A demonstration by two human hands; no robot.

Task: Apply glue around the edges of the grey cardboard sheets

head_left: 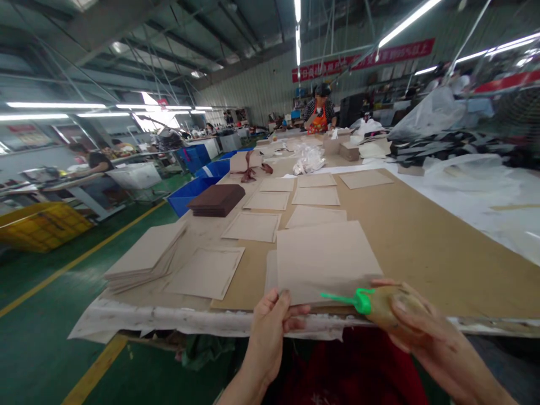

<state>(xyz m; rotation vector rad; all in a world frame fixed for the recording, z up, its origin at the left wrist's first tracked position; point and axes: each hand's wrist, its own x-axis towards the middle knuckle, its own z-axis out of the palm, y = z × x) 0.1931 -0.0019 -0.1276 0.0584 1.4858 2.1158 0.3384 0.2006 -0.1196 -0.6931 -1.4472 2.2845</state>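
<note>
My left hand [270,326] pinches the near edge of a tan square sheet [324,259] that lies on the brown worktable [422,242]. My right hand [415,323] is closed round a yellowish squeeze bottle [382,304] with a green nozzle [348,298] that points left over the sheet's near edge. Several more tan sheets [314,196] lie in rows beyond it.
A stack of tan sheets [147,256] sits at the table's left, a dark brown stack [217,199] farther back. Blue bins [189,194] and a yellow crate [42,225] stand on the green floor. A person in an orange apron [319,115] works at the far end.
</note>
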